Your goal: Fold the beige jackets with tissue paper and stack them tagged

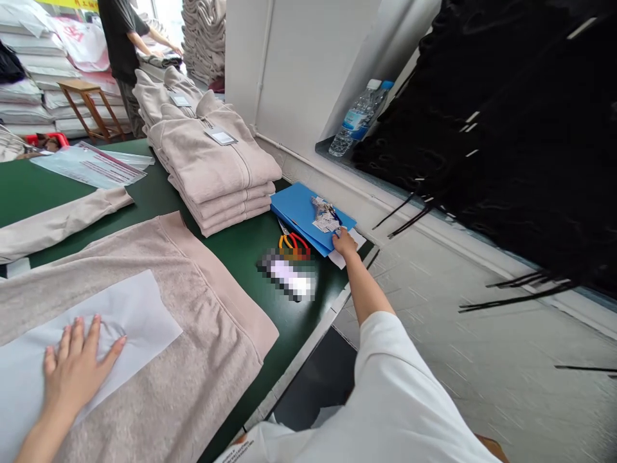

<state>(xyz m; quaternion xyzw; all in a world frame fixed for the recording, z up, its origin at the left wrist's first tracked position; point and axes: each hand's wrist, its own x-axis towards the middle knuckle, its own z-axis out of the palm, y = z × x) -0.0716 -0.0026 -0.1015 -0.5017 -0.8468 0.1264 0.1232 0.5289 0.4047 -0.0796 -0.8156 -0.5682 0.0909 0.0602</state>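
Observation:
My left hand [77,366] lies flat with fingers spread on a white sheet of paper [139,315] that rests on a beige garment [193,360] spread over the green table [241,251]. My right hand [344,243] reaches out to the table's far right corner. Its fingers are closed at the near edge of a blue folder [299,209], by a small pile of tags [325,217]. What the fingers pinch is hidden.
A stack of folded beige jackets [216,173] stands behind the folder. Orange-handled scissors [294,244] lie beside it. Clear plastic bags [91,164] lie at the back left. A water bottle [359,119] sits on a ledge. Another person [123,45] works far back.

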